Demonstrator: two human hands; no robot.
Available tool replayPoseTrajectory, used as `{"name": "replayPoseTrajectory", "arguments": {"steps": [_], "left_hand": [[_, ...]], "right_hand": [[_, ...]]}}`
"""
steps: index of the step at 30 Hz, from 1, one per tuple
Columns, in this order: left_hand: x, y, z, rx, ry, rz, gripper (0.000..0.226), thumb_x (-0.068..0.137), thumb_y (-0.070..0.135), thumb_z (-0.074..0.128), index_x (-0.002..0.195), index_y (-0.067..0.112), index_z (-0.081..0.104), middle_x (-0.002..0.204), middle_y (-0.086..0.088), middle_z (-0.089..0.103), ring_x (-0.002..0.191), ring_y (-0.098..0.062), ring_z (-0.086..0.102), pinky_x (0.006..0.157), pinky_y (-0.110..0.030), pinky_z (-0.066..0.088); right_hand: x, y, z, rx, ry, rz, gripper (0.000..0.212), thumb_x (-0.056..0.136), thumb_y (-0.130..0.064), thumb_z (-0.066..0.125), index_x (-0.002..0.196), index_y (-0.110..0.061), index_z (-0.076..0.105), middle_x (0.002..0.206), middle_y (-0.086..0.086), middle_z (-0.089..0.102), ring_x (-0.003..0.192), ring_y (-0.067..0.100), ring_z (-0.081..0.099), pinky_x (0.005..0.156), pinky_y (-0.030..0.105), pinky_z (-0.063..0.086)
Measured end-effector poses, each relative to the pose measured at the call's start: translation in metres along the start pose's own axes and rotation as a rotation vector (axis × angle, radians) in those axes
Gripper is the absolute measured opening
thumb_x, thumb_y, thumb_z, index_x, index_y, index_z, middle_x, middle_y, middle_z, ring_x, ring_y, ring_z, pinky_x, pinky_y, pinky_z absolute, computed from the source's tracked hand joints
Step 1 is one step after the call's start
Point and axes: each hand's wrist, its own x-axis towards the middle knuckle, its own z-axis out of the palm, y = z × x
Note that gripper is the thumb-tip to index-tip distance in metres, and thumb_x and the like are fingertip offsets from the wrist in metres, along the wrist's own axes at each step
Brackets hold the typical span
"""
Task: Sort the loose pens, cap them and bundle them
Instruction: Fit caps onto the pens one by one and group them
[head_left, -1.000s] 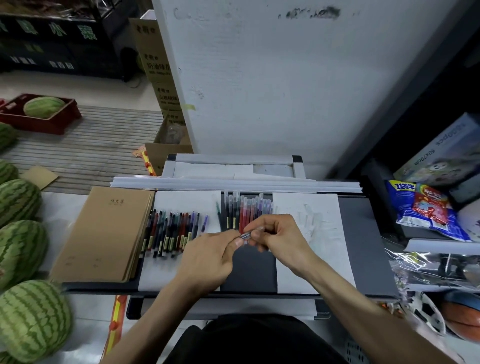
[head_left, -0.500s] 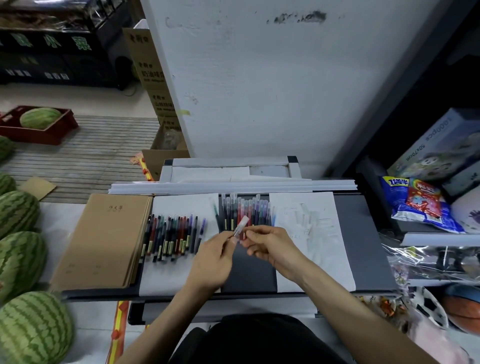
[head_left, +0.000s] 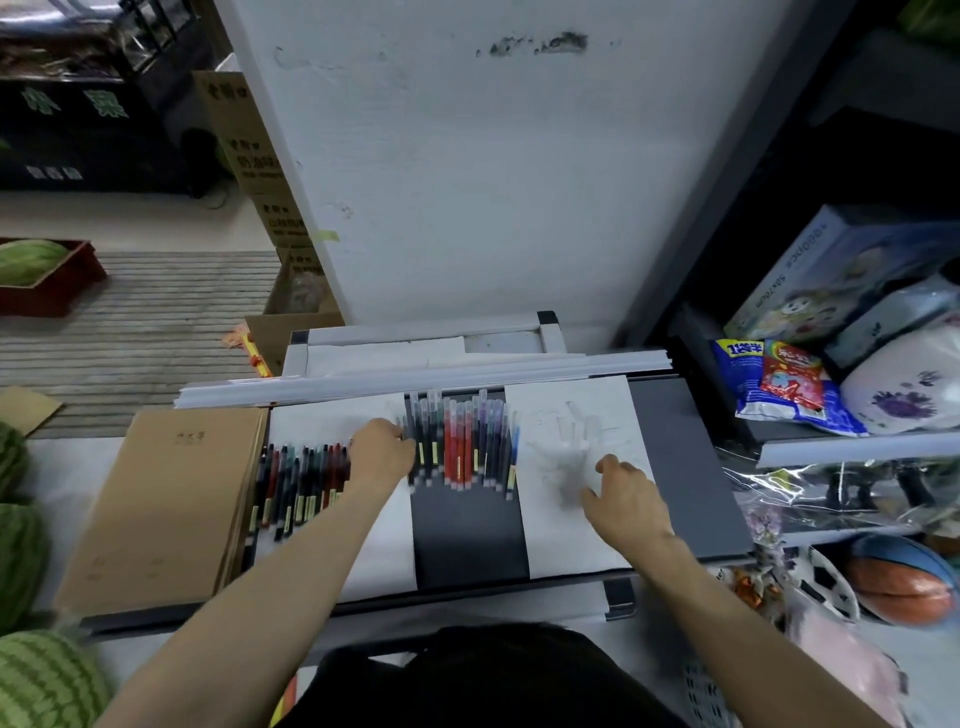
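While left hand (head_left: 382, 457) sits at the left edge of the capped pen row (head_left: 467, 441), grip hidden so cannot tell, right hand (head_left: 626, 493) hovers loosely spread, holding nothing, over clear caps (head_left: 566, 457) on right paper sheet (head_left: 571, 540); uncapped pens (head_left: 301, 483) lie further left
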Motion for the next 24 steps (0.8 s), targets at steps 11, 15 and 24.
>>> {"name": "replayPoseTrajectory", "arguments": {"steps": [11, 15, 24], "left_hand": [[0.010, -0.002, 0.015, -0.124, 0.039, -0.048, 0.038, 0.093, 0.034, 0.079, 0.116, 0.007, 0.066, 0.103, -0.017, 0.073, 0.086, -0.030, 0.064, 0.078, -0.032, 0.047], [0.003, -0.012, 0.013, -0.191, 0.027, -0.014, 0.033, 0.094, 0.031, 0.078, 0.114, 0.009, 0.065, 0.091, -0.011, 0.073, 0.084, -0.031, 0.070, 0.083, -0.040, 0.058], [-0.035, -0.061, -0.017, 0.043, 0.089, 0.045, 0.014, 0.095, 0.024, 0.064, 0.106, 0.017, 0.060, 0.097, -0.001, 0.067, 0.073, -0.029, 0.070, 0.072, -0.043, 0.060]], "right_hand": [[0.004, -0.004, 0.006, -0.115, -0.025, 0.007, 0.017, 0.097, -0.015, 0.048, 0.113, -0.011, 0.053, 0.104, 0.011, 0.068, 0.083, 0.029, 0.060, 0.067, 0.033, 0.045], [0.004, -0.006, 0.006, -0.151, -0.049, -0.003, 0.007, 0.094, -0.011, 0.047, 0.099, -0.012, 0.052, 0.098, 0.010, 0.067, 0.078, 0.027, 0.054, 0.066, 0.033, 0.047], [0.013, -0.007, -0.008, -0.019, -0.024, 0.042, 0.040, 0.089, -0.016, 0.060, 0.128, -0.012, 0.055, 0.098, 0.009, 0.069, 0.089, 0.029, 0.067, 0.071, 0.036, 0.058]]}}
